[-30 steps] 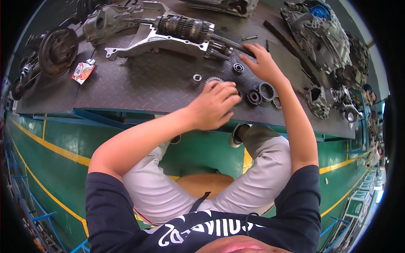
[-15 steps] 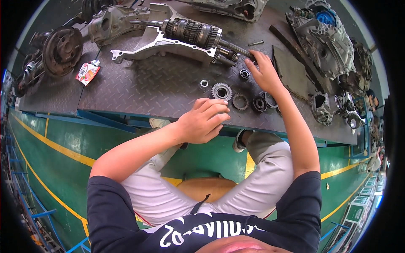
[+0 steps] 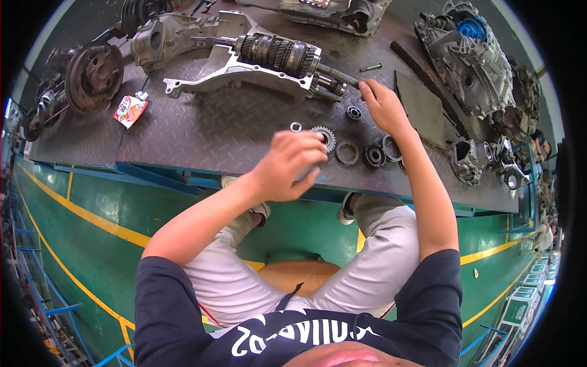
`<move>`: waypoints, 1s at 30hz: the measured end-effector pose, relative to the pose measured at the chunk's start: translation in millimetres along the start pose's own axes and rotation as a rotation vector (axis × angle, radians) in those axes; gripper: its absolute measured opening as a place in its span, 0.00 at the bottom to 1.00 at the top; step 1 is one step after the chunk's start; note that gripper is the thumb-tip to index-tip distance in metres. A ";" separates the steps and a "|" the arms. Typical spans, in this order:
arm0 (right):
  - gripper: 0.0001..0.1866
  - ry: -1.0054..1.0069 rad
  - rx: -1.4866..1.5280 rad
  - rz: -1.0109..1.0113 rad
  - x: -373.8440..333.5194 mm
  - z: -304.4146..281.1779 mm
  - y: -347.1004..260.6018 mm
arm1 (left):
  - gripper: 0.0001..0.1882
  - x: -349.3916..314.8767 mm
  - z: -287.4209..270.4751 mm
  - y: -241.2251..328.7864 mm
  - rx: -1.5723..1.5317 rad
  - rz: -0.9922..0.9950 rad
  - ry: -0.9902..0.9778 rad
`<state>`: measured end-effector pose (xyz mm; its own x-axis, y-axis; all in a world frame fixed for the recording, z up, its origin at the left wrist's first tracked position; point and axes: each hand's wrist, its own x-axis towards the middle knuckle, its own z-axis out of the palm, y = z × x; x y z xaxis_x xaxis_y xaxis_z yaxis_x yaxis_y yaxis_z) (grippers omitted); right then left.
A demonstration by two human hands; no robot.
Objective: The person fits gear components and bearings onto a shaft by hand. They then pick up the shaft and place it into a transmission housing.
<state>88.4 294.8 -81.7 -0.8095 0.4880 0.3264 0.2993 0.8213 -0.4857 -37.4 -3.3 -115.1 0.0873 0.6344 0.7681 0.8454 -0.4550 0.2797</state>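
Observation:
My right hand (image 3: 385, 109) is closed, fingers and thumb on the free end of a splined shaft (image 3: 337, 74). The shaft sticks out of a gear cluster (image 3: 278, 51) lying in an open aluminium transmission housing (image 3: 241, 73). Slightly blurred, my left hand (image 3: 288, 164) hovers at the bench's front edge, thumb apart from the bent fingers and nothing visible in it. Its fingertips are beside a toothed gear (image 3: 331, 139) and partly cover it. To the right lie a thin toothed ring (image 3: 347, 153), a dark hub (image 3: 374, 156) and another ring (image 3: 391, 147). Beyond them is a small bearing (image 3: 353, 112).
On the steel workbench (image 3: 202, 131) are a square-holed washer (image 3: 296, 127), a red-and-white packet (image 3: 130, 111) and a rusty brake drum (image 3: 95, 77). At the right lie a pin (image 3: 370, 67), a flat dark plate (image 3: 420, 110), a long bar (image 3: 431, 76) and a large gearbox casing (image 3: 468, 67).
My left hand has lifted and shifted slightly away from me, near the toothed gear. My right hand's fingers have drawn in closer around the shaft end. The view has shifted slightly.

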 end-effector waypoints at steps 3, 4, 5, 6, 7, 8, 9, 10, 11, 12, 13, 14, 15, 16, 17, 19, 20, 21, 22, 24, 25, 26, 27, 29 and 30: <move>0.22 -0.001 -0.044 0.016 -3.7 -1.5 4.6 | 0.15 28.4 -24.5 -28.5 0.136 -0.045 0.225; 0.22 0.003 -0.055 0.019 -4.0 -2.3 3.0 | 0.15 39.1 -36.6 -42.8 0.229 -0.110 0.253; 0.23 0.012 -0.046 0.008 -4.0 -0.6 -0.2 | 0.15 54.0 -54.4 -55.7 0.399 -0.138 0.239; 0.23 -0.007 -0.074 0.024 -1.6 -0.6 -3.6 | 0.13 67.9 -75.6 -74.3 0.549 -0.140 0.209; 0.23 -0.032 -0.104 0.041 -1.9 -0.5 -7.2 | 0.13 74.8 -91.2 -98.1 0.675 -0.199 0.218; 0.23 -0.029 -0.102 0.058 -3.3 2.3 -6.4 | 0.13 76.5 -103.6 -123.7 0.811 -0.283 0.201; 0.23 -0.009 -0.081 0.027 -1.8 3.7 -4.8 | 0.14 73.8 -116.2 -148.8 0.872 -0.391 0.131; 0.23 0.010 -0.066 0.004 -2.5 3.6 -0.3 | 0.16 76.1 -120.8 -161.3 0.894 -0.503 0.015; 0.23 0.015 -0.054 0.000 -1.9 4.3 -2.9 | 0.18 68.3 -125.5 -176.3 0.926 -0.560 -0.065; 0.23 0.004 -0.055 0.013 -2.7 2.0 -2.0 | 0.19 70.5 -121.2 -179.3 0.866 -0.620 -0.066; 0.24 -0.009 -0.059 0.033 -4.3 0.6 -0.3 | 0.20 71.7 -115.2 -179.5 0.799 -0.681 -0.071; 0.24 -0.006 -0.065 0.064 -3.0 -0.8 1.4 | 0.22 72.2 -111.6 -180.4 0.855 -0.666 -0.089; 0.25 -0.022 -0.102 0.036 1.0 -2.1 -2.1 | 0.23 70.2 -116.3 -182.9 0.919 -0.652 -0.104; 0.26 -0.043 -0.136 0.007 2.4 -2.4 -4.1 | 0.26 73.4 -123.1 -188.0 0.874 -0.711 -0.072; 0.26 -0.046 -0.135 0.026 1.4 -2.7 -7.2 | 0.28 71.7 -127.1 -189.6 0.888 -0.860 -0.104; 0.28 -0.049 -0.153 0.035 1.1 -4.9 -9.2 | 0.29 76.7 -123.8 -191.9 0.895 -0.966 -0.070; 0.28 0.041 -0.146 0.004 -0.4 2.2 -1.3 | 0.30 80.1 -122.0 -193.4 0.897 -1.007 -0.091; 0.28 0.041 -0.142 0.000 -0.4 6.9 -1.5 | 0.30 76.6 -127.7 -199.9 0.902 -1.008 -0.090; 0.27 0.102 -0.134 -0.004 -0.9 9.8 -1.9 | 0.30 72.4 -134.3 -210.6 0.893 -0.980 -0.130; 0.26 0.162 -0.133 -0.011 -2.4 12.5 -1.8 | 0.32 73.8 -133.9 -211.3 0.942 -0.976 -0.199; 0.25 0.138 -0.139 0.030 -3.7 13.0 -1.5 | 0.32 76.0 -130.3 -214.2 0.936 -0.976 -0.194; 0.24 0.114 -0.145 0.070 -4.2 13.0 -1.8 | 0.33 78.7 -127.8 -218.6 0.938 -1.028 -0.173; 0.24 0.120 -0.119 0.044 -0.8 15.0 -12.1 | 0.33 81.9 -145.8 -210.7 0.981 -1.084 -0.148; 0.24 0.121 -0.130 0.072 -0.1 15.1 -12.8 | 0.36 90.4 -137.5 -201.5 1.012 -1.203 -0.143; 0.23 0.108 -0.127 0.097 2.2 14.7 -14.1 | 0.36 80.1 -146.8 -219.5 0.930 -1.165 -0.119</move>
<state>75.0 280.0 -86.0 -0.7171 0.5898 0.3714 0.4401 0.7963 -0.4150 -293.4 55.6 -30.4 -0.8519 0.4186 0.3146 0.4895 0.8501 0.1944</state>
